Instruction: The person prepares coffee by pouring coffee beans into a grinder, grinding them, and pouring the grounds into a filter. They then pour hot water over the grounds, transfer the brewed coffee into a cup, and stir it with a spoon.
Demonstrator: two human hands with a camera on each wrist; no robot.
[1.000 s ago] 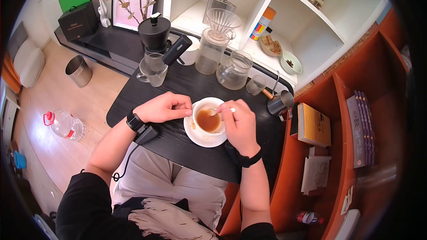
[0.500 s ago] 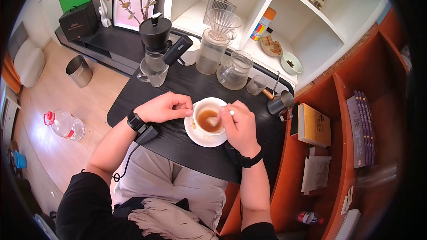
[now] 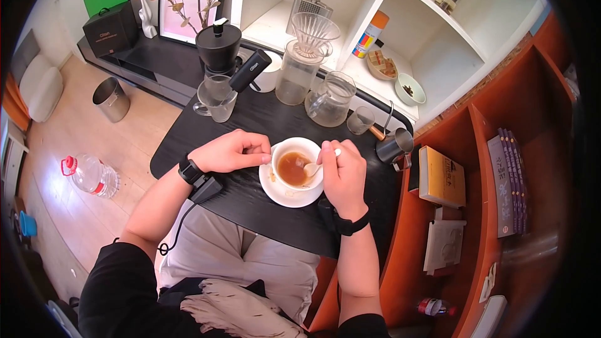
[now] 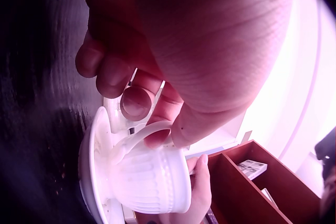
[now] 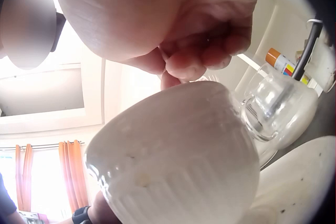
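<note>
A white cup [image 4: 152,184] with ribbed sides stands on a white saucer [image 3: 289,201]. Brown liquid [image 3: 293,169] fills its lower part. At the cup's left side, my left hand [image 3: 228,153] pinches the curved handle [image 4: 134,139] between thumb and forefinger. My right hand [image 3: 345,180] is over the right rim, holding a white spoon [image 3: 312,169] by its handle. The spoon's bowl dips into the liquid near the right inner wall. In the right wrist view, the curled fingertips [image 5: 186,65] are just above the cup's rim.
Behind the cup on the black table [image 3: 250,191] stand a glass mug [image 3: 219,109], a coffee grinder [image 3: 218,50], a glass server [image 3: 328,105] and a metal pitcher [image 3: 394,145]. A glass dripper [image 3: 313,32] tops another vessel. A wooden bookshelf [image 3: 400,238] borders the right side.
The spoon has swept through the liquid from the cup's upper middle to its right side. My right hand has shifted slightly right with it; my left hand stays at the handle.
</note>
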